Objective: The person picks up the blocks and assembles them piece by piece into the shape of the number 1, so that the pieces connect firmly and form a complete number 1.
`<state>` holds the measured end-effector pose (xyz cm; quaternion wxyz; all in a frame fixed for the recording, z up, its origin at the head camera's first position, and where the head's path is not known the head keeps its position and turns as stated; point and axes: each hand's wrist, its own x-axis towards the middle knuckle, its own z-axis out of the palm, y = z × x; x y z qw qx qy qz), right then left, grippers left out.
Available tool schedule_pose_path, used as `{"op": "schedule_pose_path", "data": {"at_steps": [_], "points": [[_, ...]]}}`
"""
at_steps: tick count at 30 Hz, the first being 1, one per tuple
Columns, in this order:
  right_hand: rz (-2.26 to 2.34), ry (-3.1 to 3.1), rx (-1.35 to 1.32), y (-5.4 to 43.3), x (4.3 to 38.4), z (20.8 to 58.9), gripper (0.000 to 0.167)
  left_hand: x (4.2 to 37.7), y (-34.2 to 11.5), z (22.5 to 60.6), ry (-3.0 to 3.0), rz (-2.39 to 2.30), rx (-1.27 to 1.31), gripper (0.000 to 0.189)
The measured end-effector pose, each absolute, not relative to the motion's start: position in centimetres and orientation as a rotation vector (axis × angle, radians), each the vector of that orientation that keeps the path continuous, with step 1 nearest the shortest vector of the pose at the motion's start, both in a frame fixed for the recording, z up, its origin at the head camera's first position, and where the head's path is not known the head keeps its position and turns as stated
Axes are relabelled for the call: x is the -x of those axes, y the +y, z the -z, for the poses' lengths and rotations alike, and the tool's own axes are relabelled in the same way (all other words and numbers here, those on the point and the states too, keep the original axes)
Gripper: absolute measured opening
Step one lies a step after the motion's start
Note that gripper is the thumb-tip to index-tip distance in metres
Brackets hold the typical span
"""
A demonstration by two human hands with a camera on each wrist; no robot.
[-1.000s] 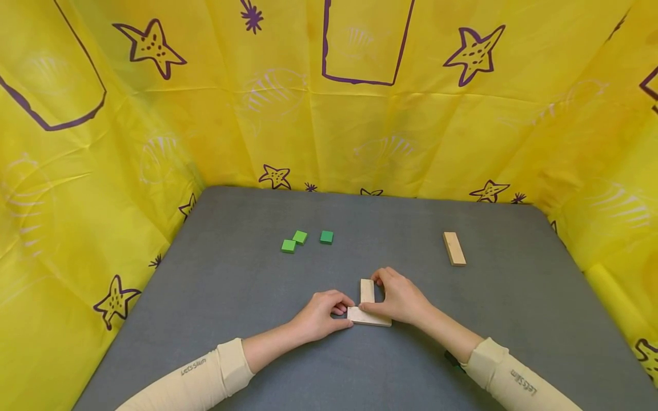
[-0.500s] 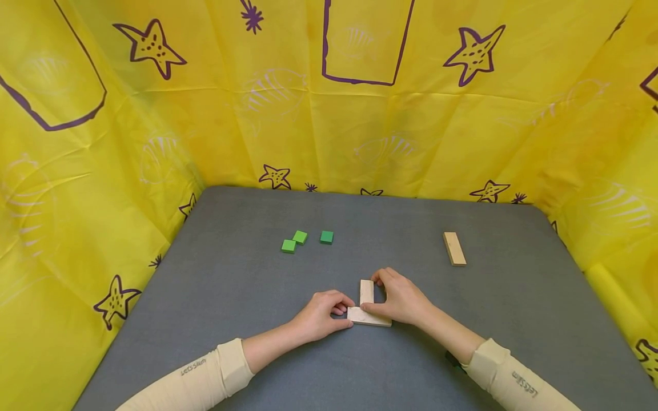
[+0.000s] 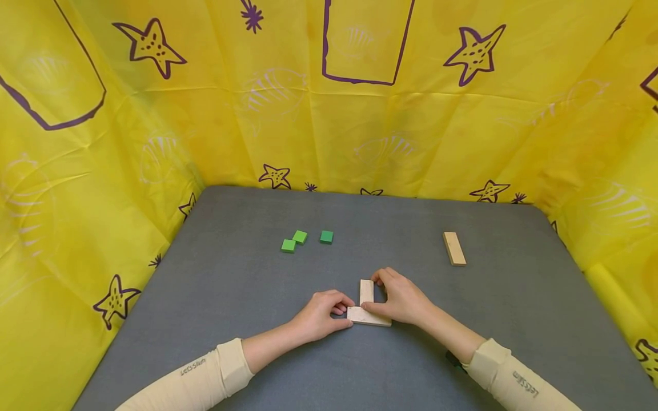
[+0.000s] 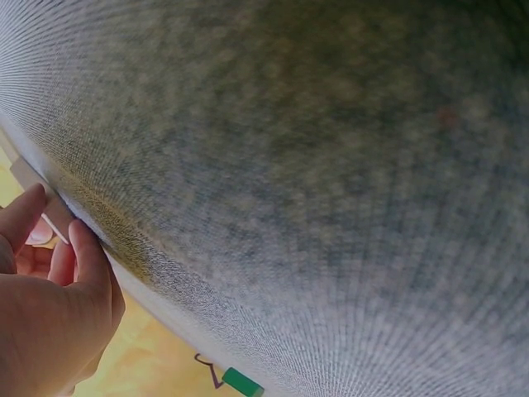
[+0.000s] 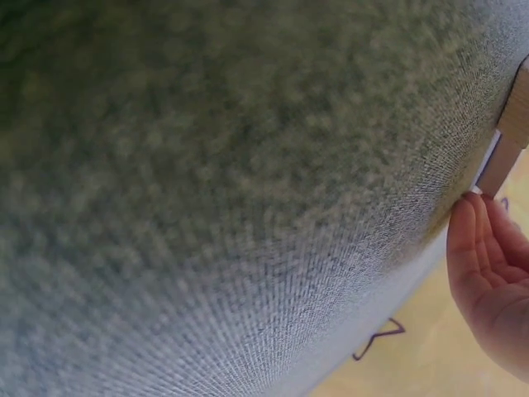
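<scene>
Two plain wooden blocks meet at a right angle near the middle of the grey table in the head view. The nearer block (image 3: 371, 317) lies sideways; the left hand (image 3: 319, 315) pinches its left end between thumb and fingers. Beyond it, the other block (image 3: 366, 291) points away, its near end against the nearer block's far long side. The right hand (image 3: 403, 295) holds this second block, thumb by its near end and fingertips by its far end. In the right wrist view, the right fingertips (image 5: 469, 203) touch the second block's end (image 5: 498, 169).
A third wooden block (image 3: 454, 249) lies apart at the far right of the table (image 3: 236, 257). Two light green square tiles (image 3: 289, 246) touch at a corner toward the back left, with a darker green tile (image 3: 326, 237) beside them. Yellow cloth (image 3: 339, 131) surrounds the table's back and sides.
The right thumb and the block that points away have shifted very slightly. The left hand and the nearer block stay where they were.
</scene>
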<state>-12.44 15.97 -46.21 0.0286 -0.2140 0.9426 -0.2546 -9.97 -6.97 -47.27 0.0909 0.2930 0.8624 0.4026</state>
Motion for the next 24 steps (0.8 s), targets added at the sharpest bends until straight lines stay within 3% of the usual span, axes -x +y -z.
{"op": "schedule_pose_path", "data": {"at_steps": [24], "points": [[0.825,2.852,0.726,16.56,12.66,46.27,0.050,9.97,-6.94,47.29,2.553,-1.192,-0.849,0.027]]}}
